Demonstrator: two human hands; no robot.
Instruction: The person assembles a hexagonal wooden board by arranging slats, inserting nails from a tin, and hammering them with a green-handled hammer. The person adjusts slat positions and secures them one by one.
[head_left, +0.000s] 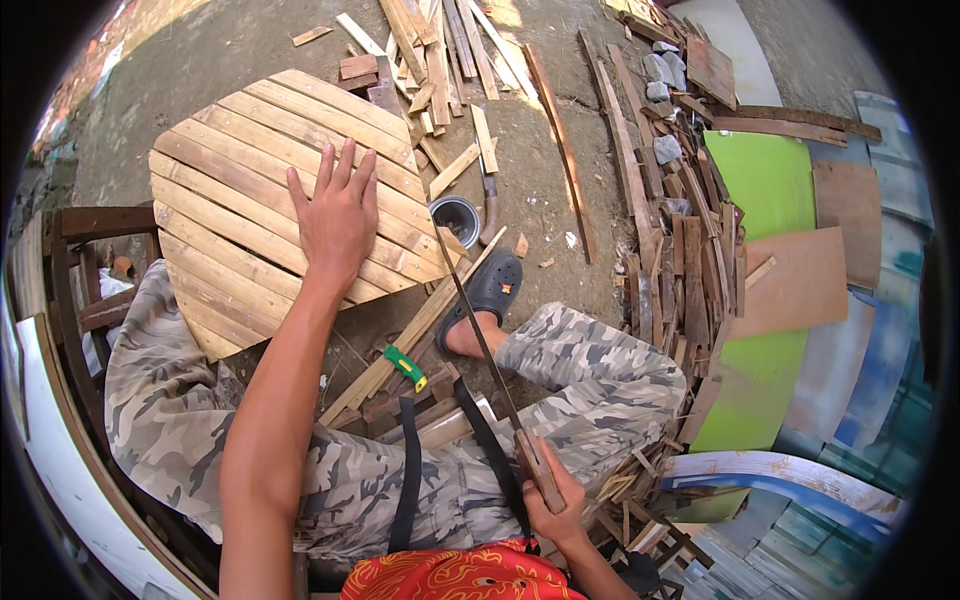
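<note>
Left hand (337, 215) on slatted wooden polygon (225, 180) — right hand (558, 508) gripping blade (496, 372)

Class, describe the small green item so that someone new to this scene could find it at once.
Start at the big, many-sided panel of pale wooden slats under the person's left hand. Look below its lower right edge, where the small green item lies beside long wooden strips. Its bright green body and yellow tip set it apart from the plain wood around it.

Camouflage trousers (600, 365), red patterned top (450, 577) and dark clog (494, 282) are worn.
</note>
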